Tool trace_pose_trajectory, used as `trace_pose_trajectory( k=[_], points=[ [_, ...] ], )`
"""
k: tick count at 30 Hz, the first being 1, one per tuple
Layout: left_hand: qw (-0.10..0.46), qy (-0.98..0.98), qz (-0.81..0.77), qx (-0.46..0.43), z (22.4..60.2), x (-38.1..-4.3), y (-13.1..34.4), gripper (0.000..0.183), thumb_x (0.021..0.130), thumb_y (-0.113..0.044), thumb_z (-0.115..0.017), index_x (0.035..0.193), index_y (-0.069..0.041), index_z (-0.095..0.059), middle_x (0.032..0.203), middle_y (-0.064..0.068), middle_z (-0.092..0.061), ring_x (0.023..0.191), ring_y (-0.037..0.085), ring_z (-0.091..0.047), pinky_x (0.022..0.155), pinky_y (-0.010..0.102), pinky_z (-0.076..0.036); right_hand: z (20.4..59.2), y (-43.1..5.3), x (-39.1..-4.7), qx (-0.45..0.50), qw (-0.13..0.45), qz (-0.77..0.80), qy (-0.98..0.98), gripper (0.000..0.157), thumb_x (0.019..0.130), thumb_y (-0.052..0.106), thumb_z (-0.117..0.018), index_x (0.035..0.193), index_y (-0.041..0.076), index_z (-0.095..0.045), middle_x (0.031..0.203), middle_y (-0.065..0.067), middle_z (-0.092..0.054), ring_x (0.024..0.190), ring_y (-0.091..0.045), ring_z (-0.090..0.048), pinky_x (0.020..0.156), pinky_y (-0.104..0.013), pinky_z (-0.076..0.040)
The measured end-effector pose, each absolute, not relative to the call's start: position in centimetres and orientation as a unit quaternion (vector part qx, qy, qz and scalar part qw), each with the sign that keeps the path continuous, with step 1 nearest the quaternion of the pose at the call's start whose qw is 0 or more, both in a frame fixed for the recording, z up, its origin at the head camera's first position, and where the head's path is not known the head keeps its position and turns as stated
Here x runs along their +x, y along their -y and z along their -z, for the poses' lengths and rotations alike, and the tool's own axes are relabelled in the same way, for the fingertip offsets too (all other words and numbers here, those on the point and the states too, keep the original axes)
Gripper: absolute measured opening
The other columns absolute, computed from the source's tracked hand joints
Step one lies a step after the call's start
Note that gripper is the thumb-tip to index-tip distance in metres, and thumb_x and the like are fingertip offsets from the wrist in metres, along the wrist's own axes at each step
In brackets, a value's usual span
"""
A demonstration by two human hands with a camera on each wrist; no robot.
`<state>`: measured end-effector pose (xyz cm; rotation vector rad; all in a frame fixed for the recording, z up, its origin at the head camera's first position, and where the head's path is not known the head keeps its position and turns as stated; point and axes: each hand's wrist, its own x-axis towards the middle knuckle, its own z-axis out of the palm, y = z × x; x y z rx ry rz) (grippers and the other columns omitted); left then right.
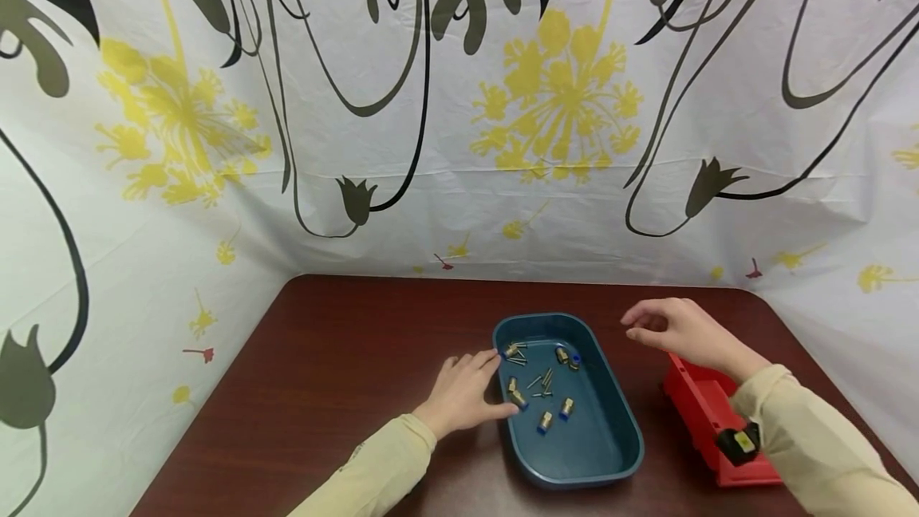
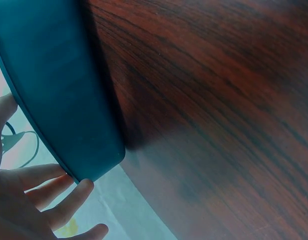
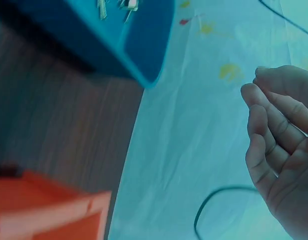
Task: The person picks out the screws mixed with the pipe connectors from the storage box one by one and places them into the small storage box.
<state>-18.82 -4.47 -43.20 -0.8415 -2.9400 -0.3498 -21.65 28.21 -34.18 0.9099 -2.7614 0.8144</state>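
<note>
A dark blue plastic tray holds several brass fittings with blue ends, and several small screws in loose clusters. My left hand is spread at the tray's left side, thumb and fingertips touching the rim. In the left wrist view these fingers lie along the tray's outer edge. Off the tray's right side, my right hand hovers above the far end of a red bin. Its fingers curl loosely with nothing visible between them.
The dark reddish-brown wooden table extends left of the tray. A white curtain with flower prints hangs behind and beside it. A black device with a yellow label sits by the right wrist, overlapping the red bin in the head view.
</note>
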Motion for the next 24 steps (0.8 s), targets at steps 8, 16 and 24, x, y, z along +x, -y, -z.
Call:
trace_pose_trajectory(
  k=[8, 16, 24],
  points=[
    [0.033, 0.955, 0.115, -0.271, 43.2, -18.7, 4.4, 0.078, 0.073, -0.062, -0.055, 0.129, -0.008, -0.046, 0.131, 0.004, -0.042, 0.109, 0.022, -0.046, 0.087, 0.049, -0.032, 34.2, -24.2, -23.8, 0.322, -0.001, -0.285, 0.903, 0.011, 0.081, 0.018, -0.064, 0.092, 0.017, -0.064, 0.079, 0.01, -0.06, 0.067, -0.007, -0.055, 0.059, -0.027, -0.045],
    [0.025, 0.956, 0.114, -0.268, 43.2, -18.9, 4.4, 0.079, 0.073, -0.063, -0.054, 0.129, -0.008, -0.046, 0.131, 0.004, -0.042, 0.109, 0.023, -0.046, 0.087, 0.049, -0.032, 35.8, -21.0, -25.4, 0.353, -0.051, -0.298, 0.885, 0.012, 0.083, 0.012, -0.061, 0.095, 0.012, -0.063, 0.08, 0.006, -0.06, 0.066, -0.008, -0.055, 0.06, -0.028, -0.046],
    [0.024, 0.956, 0.112, -0.268, 43.2, -18.9, 4.4, 0.078, 0.073, -0.063, -0.053, 0.129, -0.008, -0.045, 0.131, 0.004, -0.042, 0.109, 0.023, -0.046, 0.087, 0.049, -0.032, 37.9, -18.8, -26.3, 0.379, -0.074, -0.304, 0.871, 0.011, 0.082, 0.006, -0.06, 0.092, 0.009, -0.063, 0.077, 0.003, -0.06, 0.068, -0.009, -0.057, 0.063, -0.026, -0.046]
  ],
)
